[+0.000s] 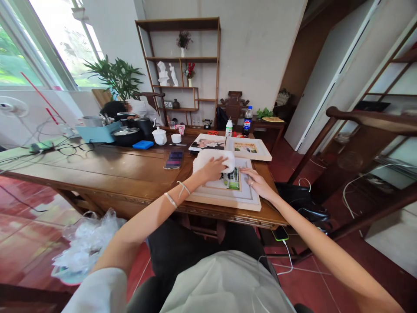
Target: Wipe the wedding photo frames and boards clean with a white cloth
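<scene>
A white picture frame lies flat on the wooden table in front of me. My left hand presses a white cloth onto the frame's glass, fingers curled on the cloth. My right hand rests flat on the frame's right border, fingers stretched out, holding nothing. A photo shows under the glass between my hands.
Two more framed pictures lie beyond. A phone lies to the left, with a teapot, cups, pans and cables further left. A glue bottle and a cola bottle stand behind. Another person sits at the far end. A plastic bag is on the floor.
</scene>
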### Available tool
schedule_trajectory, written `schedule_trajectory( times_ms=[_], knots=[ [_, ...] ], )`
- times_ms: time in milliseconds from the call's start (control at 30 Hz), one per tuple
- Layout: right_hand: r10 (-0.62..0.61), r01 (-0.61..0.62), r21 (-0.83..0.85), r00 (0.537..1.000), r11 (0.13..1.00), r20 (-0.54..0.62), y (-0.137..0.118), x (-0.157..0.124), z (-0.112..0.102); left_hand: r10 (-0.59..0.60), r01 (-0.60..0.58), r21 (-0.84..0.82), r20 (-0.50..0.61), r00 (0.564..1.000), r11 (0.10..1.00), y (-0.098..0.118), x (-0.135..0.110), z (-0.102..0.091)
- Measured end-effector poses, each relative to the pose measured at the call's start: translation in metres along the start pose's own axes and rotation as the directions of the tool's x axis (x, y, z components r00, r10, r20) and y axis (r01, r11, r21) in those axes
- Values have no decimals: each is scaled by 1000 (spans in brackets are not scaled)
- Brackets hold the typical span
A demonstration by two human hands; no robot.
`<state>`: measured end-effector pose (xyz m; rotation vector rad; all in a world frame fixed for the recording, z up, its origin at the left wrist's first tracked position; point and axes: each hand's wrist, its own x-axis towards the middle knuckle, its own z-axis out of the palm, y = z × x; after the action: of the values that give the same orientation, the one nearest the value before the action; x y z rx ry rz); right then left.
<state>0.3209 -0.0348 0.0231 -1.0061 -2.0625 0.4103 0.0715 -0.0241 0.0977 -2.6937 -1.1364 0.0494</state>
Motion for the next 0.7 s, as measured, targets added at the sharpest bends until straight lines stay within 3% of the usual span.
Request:
schedule_trajectory(
  times_ms=[100,233,400,567,700],
  knots=[
    [0,0,0,1000,1000,2,-1,0,-1,1,-1,-2,-26,1000,1000,-5,18,8],
    [16,-16,9,1000,1000,12,-3,-1,-2,27,-26,-14,39,999,1000,2,19,7],
    [14,-14,8,1000,1000,14,-3,-1,-1,80,-72,-76,108,991,995,23,-6,-8],
    [26,-26,-7,1000,1000,-3,-1,-1,1,234,-228,-94,59,970,969,54,-43,-30],
    [20,-20,-11,1000,1000,-15,-3,-1,0,279,-272,-125,42,959,954,74,-63,-44]
  ],
)
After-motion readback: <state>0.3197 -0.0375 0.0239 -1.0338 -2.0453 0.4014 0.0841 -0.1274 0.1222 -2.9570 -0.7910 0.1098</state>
